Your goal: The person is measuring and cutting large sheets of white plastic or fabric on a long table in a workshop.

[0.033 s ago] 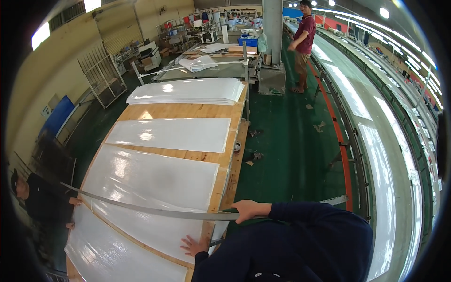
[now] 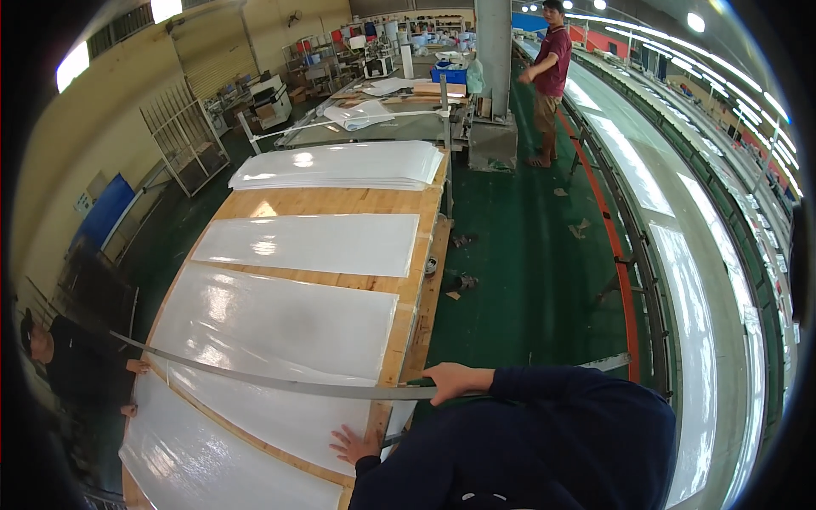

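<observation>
My right hand (image 2: 455,381) grips a long flat metal bar (image 2: 280,382) that crosses the wooden table (image 2: 336,280) at a slant. My left hand (image 2: 355,446) lies with fingers spread near the table's right edge, on a glossy white sheet (image 2: 280,416). More white sheets (image 2: 272,314) lie across the board, and another (image 2: 212,459) is at the lower left. At the left, a co-worker in dark clothing (image 2: 72,365) has hands on the table's far edge by the bar's other end.
A stack of white sheets (image 2: 331,166) tops the table's back end. Beyond are cluttered benches, a blue bin (image 2: 448,76) and a pillar (image 2: 493,59). A person in maroon (image 2: 551,64) stands on the green floor beside a long rail-edged printing table (image 2: 688,323) at right.
</observation>
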